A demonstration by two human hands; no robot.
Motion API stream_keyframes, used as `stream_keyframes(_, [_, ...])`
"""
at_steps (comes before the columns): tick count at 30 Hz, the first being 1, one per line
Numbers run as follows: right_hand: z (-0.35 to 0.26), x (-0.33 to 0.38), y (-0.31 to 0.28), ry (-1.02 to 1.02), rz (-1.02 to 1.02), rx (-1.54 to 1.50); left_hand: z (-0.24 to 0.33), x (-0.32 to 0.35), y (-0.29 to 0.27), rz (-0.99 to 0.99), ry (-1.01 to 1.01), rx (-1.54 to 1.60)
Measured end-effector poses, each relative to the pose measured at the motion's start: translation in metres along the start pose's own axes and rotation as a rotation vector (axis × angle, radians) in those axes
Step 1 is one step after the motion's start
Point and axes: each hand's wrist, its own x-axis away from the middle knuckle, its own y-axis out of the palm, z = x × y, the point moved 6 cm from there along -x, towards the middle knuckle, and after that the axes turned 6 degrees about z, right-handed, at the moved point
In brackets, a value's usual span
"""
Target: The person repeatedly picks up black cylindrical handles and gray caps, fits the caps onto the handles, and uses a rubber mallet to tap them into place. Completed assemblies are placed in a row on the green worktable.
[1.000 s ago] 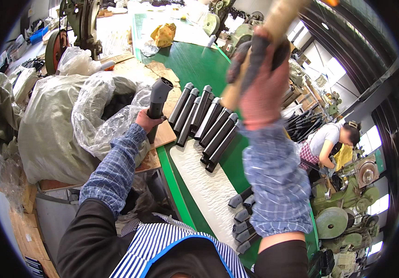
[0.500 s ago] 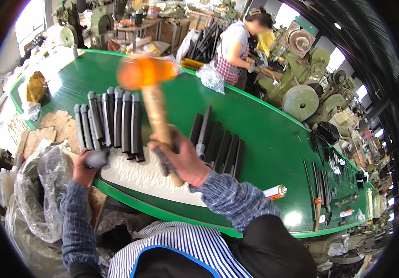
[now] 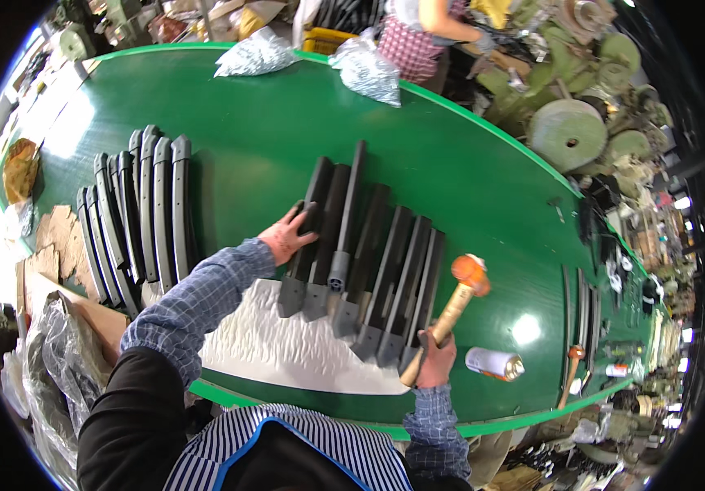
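Note:
My right hand (image 3: 436, 360) is closed around the wooden handle of a mallet (image 3: 453, 313), whose orange head points away from me above the green table. My left hand (image 3: 285, 236) reaches across to the leftmost black tube (image 3: 295, 278) of the middle row, its fingers curled over the tube's upper part. Beside it lie several more black tubes (image 3: 385, 282) with grey end pieces toward me. One narrower tube (image 3: 351, 213) among them shows a round, open grey end. A second group of slightly curved dark bars (image 3: 160, 213) with grey caps lies farther left.
A white padded sheet (image 3: 287, 352) lies along the near edge of the green table (image 3: 246, 123). A spray can (image 3: 494, 363) rests right of the mallet. Bags of small parts (image 3: 258, 53) sit at the far edge. Another person (image 3: 418, 41) works beyond, near green machines (image 3: 565, 135).
The mallet has come down from its raised position and moved right with my right hand. My left hand has left the dark grey bar end at the left and is now on the middle row.

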Motion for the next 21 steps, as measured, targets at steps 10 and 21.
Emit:
stream_keyframes(10, [-0.046,-0.054,0.079,-0.062,-0.108,-0.067,-0.08,0.015,-0.033,0.251,-0.522,-0.45])
stream_keyframes(21, [-0.101,0.038,0.084,-0.133,-0.326,-0.218,-0.186,0.166,-0.077,0.28,-1.542,-0.039])
